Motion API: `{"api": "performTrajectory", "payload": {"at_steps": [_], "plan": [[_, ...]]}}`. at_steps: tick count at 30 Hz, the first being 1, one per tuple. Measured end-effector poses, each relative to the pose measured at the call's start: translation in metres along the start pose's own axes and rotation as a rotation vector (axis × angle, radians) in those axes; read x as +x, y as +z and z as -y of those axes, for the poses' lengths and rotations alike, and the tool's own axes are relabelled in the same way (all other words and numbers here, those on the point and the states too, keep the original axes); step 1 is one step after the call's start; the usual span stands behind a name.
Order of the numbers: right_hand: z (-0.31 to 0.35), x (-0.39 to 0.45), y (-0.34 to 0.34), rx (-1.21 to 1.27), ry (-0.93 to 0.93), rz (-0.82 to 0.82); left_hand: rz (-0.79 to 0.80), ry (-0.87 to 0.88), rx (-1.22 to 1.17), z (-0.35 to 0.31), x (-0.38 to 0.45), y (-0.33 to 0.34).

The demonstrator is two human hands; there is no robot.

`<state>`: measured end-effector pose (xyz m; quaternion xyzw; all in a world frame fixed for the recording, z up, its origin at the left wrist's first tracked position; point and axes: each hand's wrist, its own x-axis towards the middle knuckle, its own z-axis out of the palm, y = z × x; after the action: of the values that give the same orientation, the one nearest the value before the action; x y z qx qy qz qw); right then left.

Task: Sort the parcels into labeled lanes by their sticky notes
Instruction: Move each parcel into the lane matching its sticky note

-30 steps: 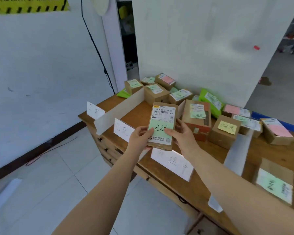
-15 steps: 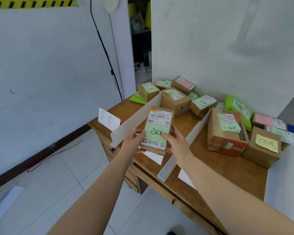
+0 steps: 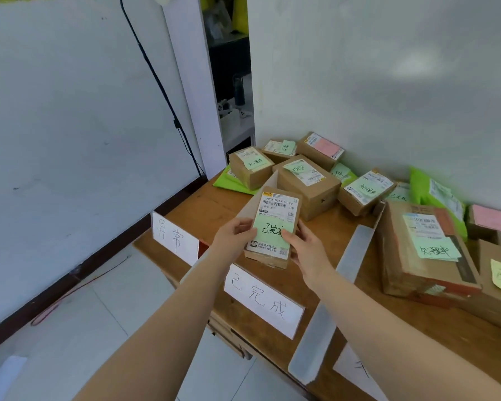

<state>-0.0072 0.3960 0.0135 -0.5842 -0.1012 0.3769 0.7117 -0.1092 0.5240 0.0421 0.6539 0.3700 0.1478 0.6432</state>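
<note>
cardboard parcel (image 3: 275, 227) pinched between left hand (image 3: 235, 233), right hand (image 3: 307, 250)

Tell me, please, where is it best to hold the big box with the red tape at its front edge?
Judging by its shape, grip the big box by its two long side walls with both hands, from above. Its flat top is wide and carries a green note, best left uncovered.

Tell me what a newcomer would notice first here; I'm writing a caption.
First, the parcel with a green note, held in both hands, left hand and right hand, in a two-sided grip above the desk's front edge. Next, the white lane label just below it, and the cluster of parcels against the back wall.
</note>
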Motion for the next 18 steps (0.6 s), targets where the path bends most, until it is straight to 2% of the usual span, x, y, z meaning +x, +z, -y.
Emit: {"api": "performTrajectory", "payload": {"at_steps": [5, 10, 18], "plan": [[-0.007, 0.025, -0.005, -0.011, 0.051, -0.087, 0.143, -0.062, 0.031, 0.008, 0.049, 0.002], [-0.021, 0.043, -0.007, -0.047, 0.128, -0.229, 0.286, -0.075, 0.167, 0.017, 0.087, 0.011], [-0.057, 0.069, -0.001, -0.102, 0.287, -0.403, 0.362, -0.066, 0.452, 0.046, 0.124, 0.017]]}}
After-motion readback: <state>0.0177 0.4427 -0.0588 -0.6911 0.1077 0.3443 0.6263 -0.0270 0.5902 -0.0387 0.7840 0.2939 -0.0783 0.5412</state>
